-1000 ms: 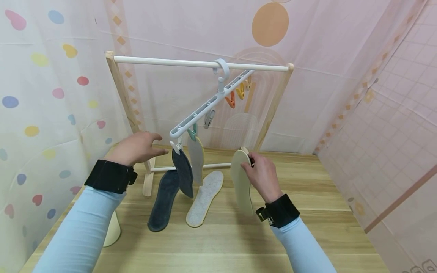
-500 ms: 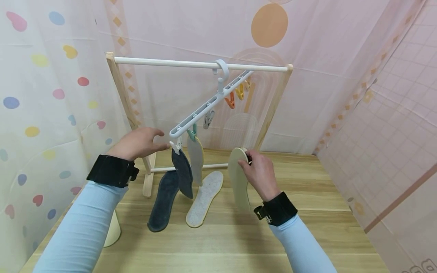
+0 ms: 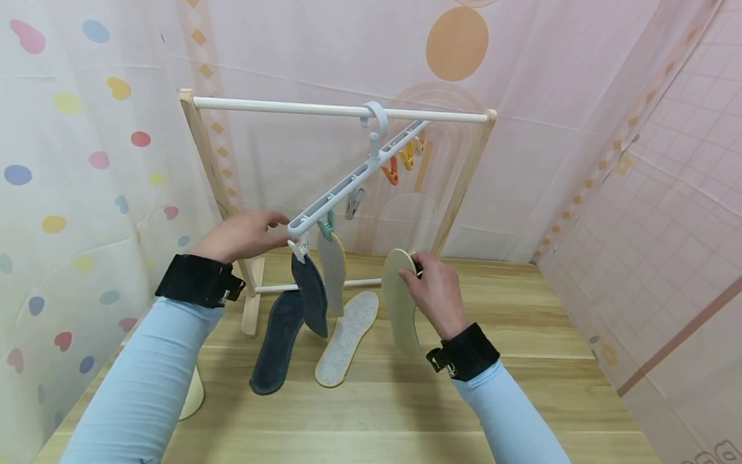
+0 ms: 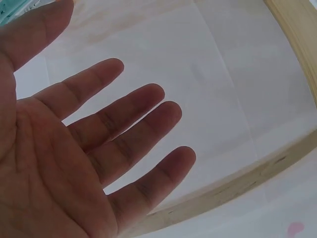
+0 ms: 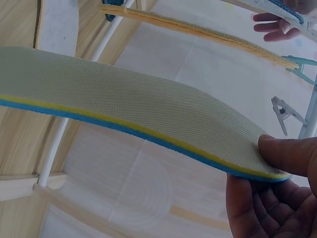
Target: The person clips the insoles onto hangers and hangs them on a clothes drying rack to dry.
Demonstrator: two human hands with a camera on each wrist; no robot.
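Observation:
My right hand [image 3: 431, 287] pinches the top end of a beige insole [image 3: 400, 306], which hangs down above the table; the right wrist view shows its blue and yellow edge [image 5: 138, 104] under my thumb [image 5: 287, 153]. My left hand [image 3: 249, 232] reaches to the low end of a white clip hanger [image 3: 348, 183], its fingers spread and straight [image 4: 74, 158], holding nothing. A dark insole [image 3: 310, 293] and a grey insole [image 3: 333, 267] hang from the hanger's clips. On the table lie another dark insole [image 3: 278, 341] and a pale grey insole [image 3: 348, 335].
The hanger hooks over the white rail [image 3: 278, 105] of a wooden rack standing on the wooden table [image 3: 377, 412]. Orange and yellow clips [image 3: 400, 164] and a grey clip [image 3: 355, 201] hang free. A cream cone-shaped object [image 3: 191, 390] stands at the left edge. Fabric walls close in all around.
My left hand has moved right and up to the hanger's low end. My right hand has carried the beige insole a little left and up.

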